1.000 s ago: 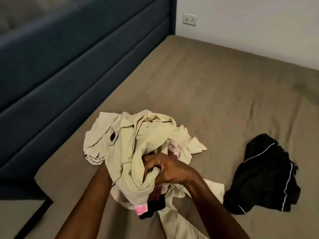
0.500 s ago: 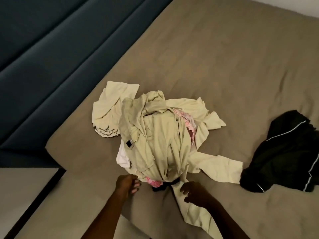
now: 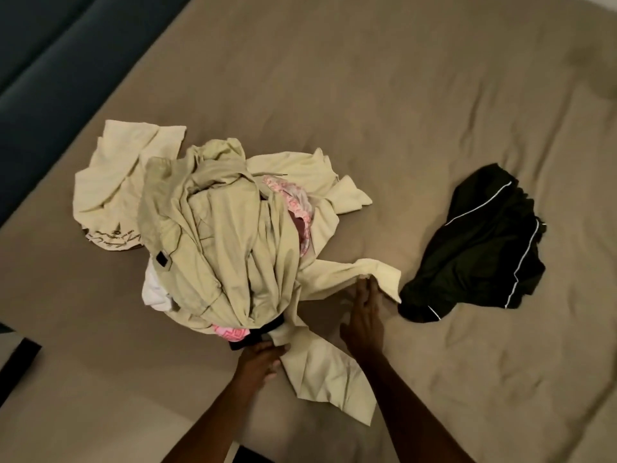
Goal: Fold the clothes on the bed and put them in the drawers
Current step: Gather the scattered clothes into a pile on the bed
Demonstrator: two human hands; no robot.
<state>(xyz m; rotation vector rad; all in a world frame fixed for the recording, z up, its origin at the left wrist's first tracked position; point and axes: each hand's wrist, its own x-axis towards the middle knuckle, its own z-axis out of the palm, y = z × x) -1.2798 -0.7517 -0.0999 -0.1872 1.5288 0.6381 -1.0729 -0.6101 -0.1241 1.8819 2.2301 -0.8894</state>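
On bed (image 3: 400, 95), clothes heap (image 3: 217, 235), black shorts (image 3: 480, 248) beside, headboard (image 3: 43, 78) behind

Both forearms reach forward; the left hand (image 3: 259, 357) has its fingers curled, the right hand (image 3: 364, 315) stretches out, fingers extended.

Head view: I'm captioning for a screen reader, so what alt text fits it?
Two hands reach into a heap of cream clothes on a tan bed: the left hand grips the pile's near edge, the right hand touches a cream sleeve. Black shorts lie apart to the right.
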